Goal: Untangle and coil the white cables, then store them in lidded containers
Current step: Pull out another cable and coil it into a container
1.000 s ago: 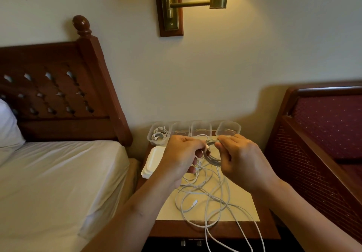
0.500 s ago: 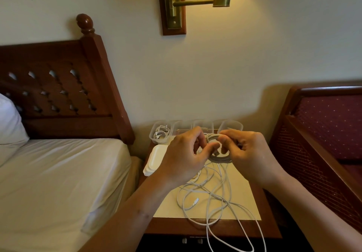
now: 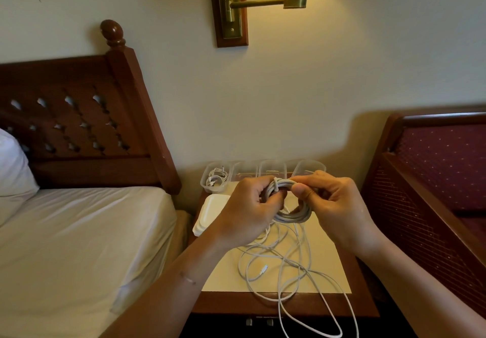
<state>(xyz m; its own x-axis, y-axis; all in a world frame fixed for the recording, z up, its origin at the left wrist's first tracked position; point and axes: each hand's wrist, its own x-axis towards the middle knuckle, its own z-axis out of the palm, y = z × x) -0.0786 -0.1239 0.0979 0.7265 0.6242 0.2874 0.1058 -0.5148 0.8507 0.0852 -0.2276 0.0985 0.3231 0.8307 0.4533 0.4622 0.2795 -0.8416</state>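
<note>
Head view looks down on a wooden nightstand (image 3: 223,305) set between a bed (image 3: 79,232) and a red upholstered seat (image 3: 441,169), under a brass wall lamp (image 3: 263,2). Both hands are raised just above the nightstand top and hold one coiled white cable (image 3: 292,216) between them. The left hand (image 3: 247,214) has its fingers curled round the left side of the coil, where a turn of cable crosses over the bundle. The right hand (image 3: 334,206) pinches the top of the coil between thumb and forefinger, its other fingers bent behind. Below the coil, loose white cables (image 3: 278,264) lie tangled on the cream top, a connector (image 3: 263,269) showing among them, and some loops hang over the front edge. A row of clear containers (image 3: 272,170) stands along the wall at the back, all without lids; the leftmost container (image 3: 203,184) holds a small white cable (image 3: 217,176). A stack of white lids (image 3: 209,215) sits at the left edge of the nightstand, just in front of that container and partly behind the left hand.
</note>
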